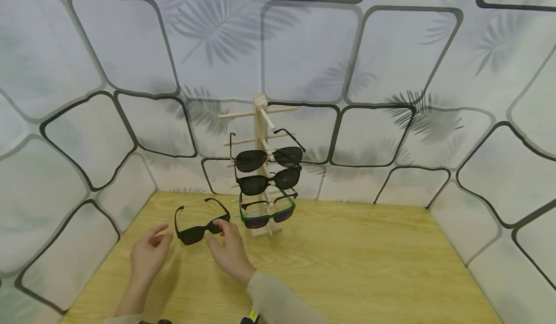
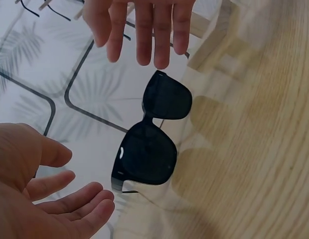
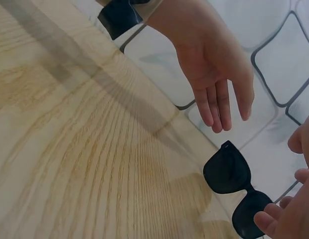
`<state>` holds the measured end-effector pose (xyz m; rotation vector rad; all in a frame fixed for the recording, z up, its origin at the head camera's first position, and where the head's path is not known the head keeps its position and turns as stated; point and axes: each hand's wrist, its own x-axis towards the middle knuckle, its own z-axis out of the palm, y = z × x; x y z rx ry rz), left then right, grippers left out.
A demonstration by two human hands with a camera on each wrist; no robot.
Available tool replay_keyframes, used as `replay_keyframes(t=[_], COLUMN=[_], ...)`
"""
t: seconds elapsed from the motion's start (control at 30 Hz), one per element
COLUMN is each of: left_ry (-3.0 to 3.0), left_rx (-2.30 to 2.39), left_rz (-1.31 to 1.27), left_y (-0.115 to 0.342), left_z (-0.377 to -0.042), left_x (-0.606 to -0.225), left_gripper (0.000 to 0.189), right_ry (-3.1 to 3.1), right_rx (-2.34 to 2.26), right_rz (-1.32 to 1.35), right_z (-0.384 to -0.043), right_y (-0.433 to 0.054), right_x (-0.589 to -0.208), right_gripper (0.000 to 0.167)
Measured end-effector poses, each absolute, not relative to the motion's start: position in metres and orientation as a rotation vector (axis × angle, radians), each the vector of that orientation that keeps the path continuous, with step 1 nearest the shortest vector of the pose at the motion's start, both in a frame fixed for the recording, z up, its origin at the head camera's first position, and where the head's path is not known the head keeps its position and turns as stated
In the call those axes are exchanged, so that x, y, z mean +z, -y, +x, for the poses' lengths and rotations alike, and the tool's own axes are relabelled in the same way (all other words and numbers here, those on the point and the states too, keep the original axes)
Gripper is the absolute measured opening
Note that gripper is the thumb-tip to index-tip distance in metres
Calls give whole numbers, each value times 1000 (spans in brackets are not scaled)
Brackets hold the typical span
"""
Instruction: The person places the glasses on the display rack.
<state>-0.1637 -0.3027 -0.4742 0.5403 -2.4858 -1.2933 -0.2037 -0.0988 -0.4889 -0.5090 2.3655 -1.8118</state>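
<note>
A pair of black sunglasses point(image 1: 192, 235) stands on the wooden table with its temples unfolded toward the back wall. Just left of it is my left hand point(image 1: 149, 255), fingers loosely bent and holding nothing; a gap to the frame shows in the right wrist view. On the other side, my right hand point(image 1: 231, 250) reaches over the right lens with relaxed fingers. The left wrist view shows its fingertips close to the end of the sunglasses point(image 2: 148, 155); whether they touch, I cannot tell. Neither hand grips the frame.
Behind the right hand stands a wooden display rack point(image 1: 260, 103) with pegs. It carries black sunglasses point(image 1: 252, 161), more dark sunglasses point(image 1: 254, 185) and green-framed glasses point(image 1: 257, 222), among others. Patterned cloth walls point(image 1: 304, 53) enclose the table point(image 1: 369, 256) at the back and sides.
</note>
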Motion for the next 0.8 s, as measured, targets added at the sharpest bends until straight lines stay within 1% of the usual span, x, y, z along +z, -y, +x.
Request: replay_keyframes(t=[0.13, 0.43, 0.63, 0.8], left_ry=[2508, 2521, 2524, 2526], left_rx=[-1290, -1256, -1248, -1238], left_rz=[536, 511, 475, 477], left_y=[301, 298, 297, 297], left_z=[-168, -171, -177, -182], left_x=[-479, -486, -489, -493], left_gripper=[46, 50, 51, 50], right_ry=[-2370, -2395, -2416, -2414], right_rx=[-1832, -1827, -1787, -1760], right_rz=[-452, -317, -267, -289], right_z=[-211, -225, -232, -235], right_y=[106, 113, 111, 110], right_x=[-493, -503, -511, -512], right_gripper=[50, 67, 70, 71])
